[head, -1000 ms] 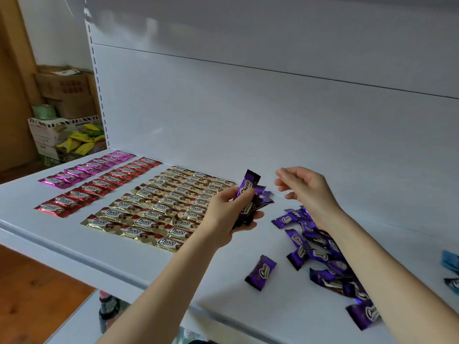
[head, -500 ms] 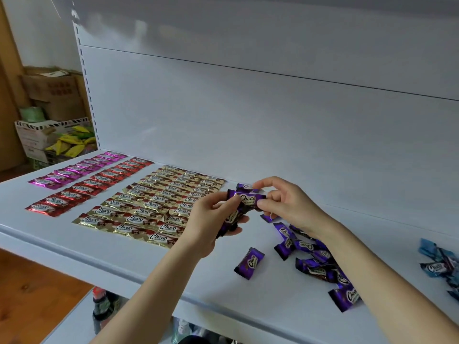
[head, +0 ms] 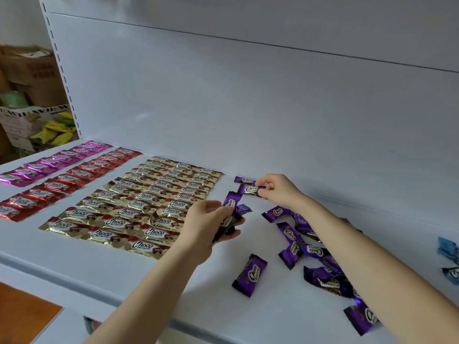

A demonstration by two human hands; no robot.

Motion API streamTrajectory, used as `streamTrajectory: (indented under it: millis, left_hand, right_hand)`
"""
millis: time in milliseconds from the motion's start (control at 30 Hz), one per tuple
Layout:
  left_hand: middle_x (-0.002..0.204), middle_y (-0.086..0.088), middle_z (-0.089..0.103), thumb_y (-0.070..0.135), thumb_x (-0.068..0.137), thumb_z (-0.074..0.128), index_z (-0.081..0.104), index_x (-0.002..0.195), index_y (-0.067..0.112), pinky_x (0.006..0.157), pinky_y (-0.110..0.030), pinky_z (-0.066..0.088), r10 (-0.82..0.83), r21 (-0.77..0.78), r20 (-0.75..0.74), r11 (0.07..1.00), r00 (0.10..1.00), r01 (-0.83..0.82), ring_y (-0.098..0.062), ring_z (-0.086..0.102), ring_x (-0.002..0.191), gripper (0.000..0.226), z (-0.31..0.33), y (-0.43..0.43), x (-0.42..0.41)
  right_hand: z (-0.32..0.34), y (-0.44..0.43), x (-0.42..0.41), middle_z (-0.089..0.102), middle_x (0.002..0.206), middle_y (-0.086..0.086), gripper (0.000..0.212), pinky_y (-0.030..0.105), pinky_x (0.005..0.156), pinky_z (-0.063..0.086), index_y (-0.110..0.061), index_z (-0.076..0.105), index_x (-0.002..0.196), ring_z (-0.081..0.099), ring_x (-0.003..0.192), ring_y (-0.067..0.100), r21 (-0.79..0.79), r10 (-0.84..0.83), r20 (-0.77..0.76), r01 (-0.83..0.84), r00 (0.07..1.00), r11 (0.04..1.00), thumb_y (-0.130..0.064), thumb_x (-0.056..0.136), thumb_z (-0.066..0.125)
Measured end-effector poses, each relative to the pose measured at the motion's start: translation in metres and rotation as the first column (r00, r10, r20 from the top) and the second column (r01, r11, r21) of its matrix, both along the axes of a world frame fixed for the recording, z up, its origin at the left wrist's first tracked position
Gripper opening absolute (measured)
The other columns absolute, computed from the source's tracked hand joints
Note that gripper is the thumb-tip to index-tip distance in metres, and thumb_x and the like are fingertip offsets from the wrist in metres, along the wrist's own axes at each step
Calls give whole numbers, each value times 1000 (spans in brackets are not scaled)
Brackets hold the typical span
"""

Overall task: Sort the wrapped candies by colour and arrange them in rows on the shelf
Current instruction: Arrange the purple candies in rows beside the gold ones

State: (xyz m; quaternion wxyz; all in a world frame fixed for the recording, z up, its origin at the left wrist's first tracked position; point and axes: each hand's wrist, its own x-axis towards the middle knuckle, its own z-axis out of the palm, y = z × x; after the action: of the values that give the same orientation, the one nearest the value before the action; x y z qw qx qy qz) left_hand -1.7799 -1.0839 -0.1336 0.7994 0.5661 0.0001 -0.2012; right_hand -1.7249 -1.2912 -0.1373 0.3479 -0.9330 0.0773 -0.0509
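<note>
I am pinching a purple candy [head: 250, 189] by its right end between the thumb and curled fingers of my right hand [head: 279, 192]. I am holding it level, just in front of a second purple candy [head: 244, 180] that is lying close to the back wall of the shelf [head: 173, 289]. Whether mine is touching the shelf I cannot tell.

My left hand [head: 206, 225] is curling round a bunch of purple candies [head: 229, 211], with one end sticking up past my fingertips. Under my right forearm a heap of purple candies [head: 298, 244] is lying scattered, and a single purple candy [head: 250, 274] is sitting apart, nearer the front edge.

To the left, gold candies [head: 139, 202] are lying in neat rows, then red candies [head: 62, 180], then magenta candies [head: 49, 162]. Blue candies [head: 448, 256] are showing at the far right edge. Cardboard boxes [head: 27, 70] are standing beyond the shelf's left end.
</note>
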Motion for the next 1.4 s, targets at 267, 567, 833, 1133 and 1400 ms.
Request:
streamTrajectory:
  millis: [267,567,833,1133,1400]
  left_hand:
    - [102,-22,64,0,90,55,59,105,-1,58,-31,59,-38,-72,-64,997,997,33,-21,71,69,15,-5,1,0]
    - [106,-22,63,-1,90,55,58,111,0,59,-32,59,-37,-62,-94,998,995,31,-21,71,69,21,-5,3,0]
    - [107,-22,65,-2,89,56,64,102,6,54,-30,57,-29,-75,-110,997,994,20,-29,68,84,18,-8,3,0]
    - [102,-22,66,-3,89,56,63,104,3,54,-31,58,-36,-70,-114,997,993,28,-27,69,77,18,-7,2,-1]
    - [104,-23,65,-4,89,56,63,101,3,56,-33,58,-32,-73,-111,997,993,24,-27,68,76,16,-6,2,-2]
  right_hand:
    - [-25,2,19,59,110,6,26,31,85,43,-15,65,107,56,100,21,-192,-24,67,37,997,981,-29,86,61]
    - [-33,5,21,62,104,5,24,26,75,42,-18,68,100,56,92,19,-212,-48,118,73,992,975,-34,82,64]
    - [-37,5,27,63,100,4,19,29,77,43,-14,67,96,55,96,20,-172,-84,153,110,985,979,-27,83,62]
    - [-38,5,28,63,100,2,13,29,70,42,-17,63,81,55,93,19,-202,-125,147,154,981,967,-29,85,58]
    - [-37,6,25,61,100,5,20,30,77,44,-13,65,96,54,98,21,-159,-147,185,177,972,971,-29,85,61]
